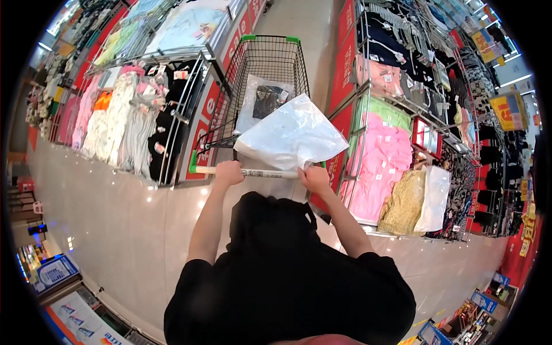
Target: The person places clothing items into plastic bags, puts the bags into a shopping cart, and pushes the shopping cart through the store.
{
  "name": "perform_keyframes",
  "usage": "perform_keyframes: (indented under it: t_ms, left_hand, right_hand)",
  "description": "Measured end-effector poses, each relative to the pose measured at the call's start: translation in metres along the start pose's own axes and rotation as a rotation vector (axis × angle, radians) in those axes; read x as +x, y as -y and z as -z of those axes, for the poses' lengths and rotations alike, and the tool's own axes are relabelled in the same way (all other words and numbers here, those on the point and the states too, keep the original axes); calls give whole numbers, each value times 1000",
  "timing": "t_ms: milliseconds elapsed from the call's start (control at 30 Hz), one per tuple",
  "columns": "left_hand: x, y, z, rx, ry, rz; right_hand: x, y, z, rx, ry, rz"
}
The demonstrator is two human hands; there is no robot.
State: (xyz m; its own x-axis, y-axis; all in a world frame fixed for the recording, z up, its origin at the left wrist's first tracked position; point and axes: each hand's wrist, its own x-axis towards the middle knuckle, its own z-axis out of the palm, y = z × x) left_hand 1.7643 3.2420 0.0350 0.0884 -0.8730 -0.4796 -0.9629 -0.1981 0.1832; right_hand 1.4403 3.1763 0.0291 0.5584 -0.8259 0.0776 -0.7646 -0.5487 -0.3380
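Note:
A shopping cart of dark wire mesh with green corners stands in front of me. My left hand is closed around the left part of its pale, printed handle. Near the handle's right end, my right hand is wrapped round it too. A white plastic bag lies over the near part of the cart, its gathered corner right by my right hand; whether the fingers also pinch it I cannot tell. Beneath and beyond it, inside the basket, is a clear plastic package with a dark item in it.
Clothing racks flank the cart: light and dark garments on the left, pink garments and a mustard-coloured garment on the right. Red sale boards line the rack sides close to the cart. A narrow tiled aisle runs ahead.

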Motion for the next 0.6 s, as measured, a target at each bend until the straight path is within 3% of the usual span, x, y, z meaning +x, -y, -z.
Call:
perform_keyframes:
  t_ms: [133, 500, 600]
  left_hand:
    - [68, 2, 46, -11, -6, -36]
    - [284, 20, 160, -21, -96, -151]
    - [335, 21, 194, -3, -57, -161]
  right_hand:
    - [67, -23, -1, -24, -74, -47]
    - [282, -98, 7, -48, 126, -263]
    - [330, -111, 5, -38, 54, -322]
